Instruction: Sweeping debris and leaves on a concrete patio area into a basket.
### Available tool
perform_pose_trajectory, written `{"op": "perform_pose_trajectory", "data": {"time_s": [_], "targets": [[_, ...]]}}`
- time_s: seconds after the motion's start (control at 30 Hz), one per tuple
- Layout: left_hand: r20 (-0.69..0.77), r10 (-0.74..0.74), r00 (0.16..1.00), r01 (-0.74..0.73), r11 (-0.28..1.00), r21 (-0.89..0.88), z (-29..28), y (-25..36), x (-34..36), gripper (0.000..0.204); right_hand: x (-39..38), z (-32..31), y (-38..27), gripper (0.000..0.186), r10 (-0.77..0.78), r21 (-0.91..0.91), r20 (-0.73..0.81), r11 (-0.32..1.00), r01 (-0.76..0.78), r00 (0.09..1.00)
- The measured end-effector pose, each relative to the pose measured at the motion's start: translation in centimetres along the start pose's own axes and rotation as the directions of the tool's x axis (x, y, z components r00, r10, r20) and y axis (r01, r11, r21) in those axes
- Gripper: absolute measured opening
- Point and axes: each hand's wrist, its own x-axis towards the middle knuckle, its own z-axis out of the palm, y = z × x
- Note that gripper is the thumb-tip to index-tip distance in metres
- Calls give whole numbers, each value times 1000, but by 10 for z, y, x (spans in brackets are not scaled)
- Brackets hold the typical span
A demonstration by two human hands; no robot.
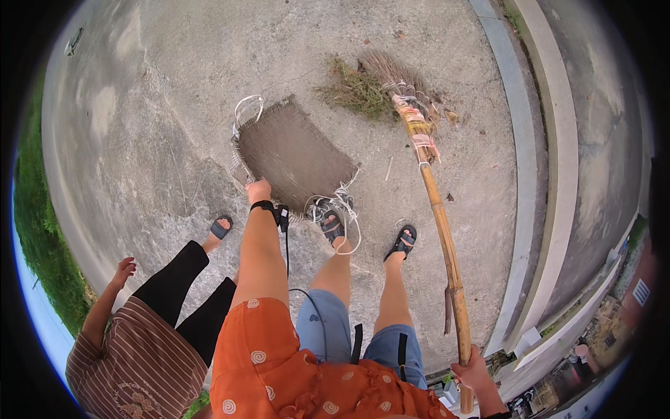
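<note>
My left hand (pixel 258 192) is closed on the near left edge of a flat, woven brown carrier (pixel 293 150) with white cord loops at its corners. Its near right corner, with tangled cord, hangs over my sandalled foot. My right hand (pixel 471 370) grips the lower end of a long bamboo broom (pixel 443 230), which stretches forward to twig bristles (pixel 387 70) bound with pale wrappings. The bristles lie beside a small heap of dry greenish plant debris (pixel 349 94), beyond the carrier to the right.
Another person (pixel 139 349) in a striped top and black trousers stands close on my left, one hand (pixel 124 272) raised. Cracked concrete (pixel 125 126) surrounds us, with scattered leaves. A raised concrete edge (pixel 551 140) runs along the right. Green vegetation (pixel 38 230) borders the far left.
</note>
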Motion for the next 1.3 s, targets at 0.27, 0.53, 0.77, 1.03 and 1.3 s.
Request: {"op": "perform_pose_trajectory", "data": {"time_s": [0.27, 0.53, 0.77, 1.03, 1.3], "targets": [[0, 2, 1000, -2, 999, 52, -30, -16, 15, 62, -72, -2, 54, 51, -49, -301, 147, 949, 92, 988], [-36, 19, 999, -16, 995, 95, -49, -42, 77, 84, -84, 18, 160, 52, 9, -182, 29, 983, -3, 1000], [176, 273, 946, -323, 846, 424, 21, -43, 20, 31, -34, 8, 58, 38, 98, 363, -255, 932, 2, 962], [462, 494, 736, -503, -57, 862, 31, -36, -7, 26, -18, 96, 62, 41, 191, 364, -67, 919, -154, 979], [-296, 71, 952, -55, 997, 61, -39, -12, -2, 41, -75, 157, 128, 49, -119, -81, 168, 988, 134, 979]]}}
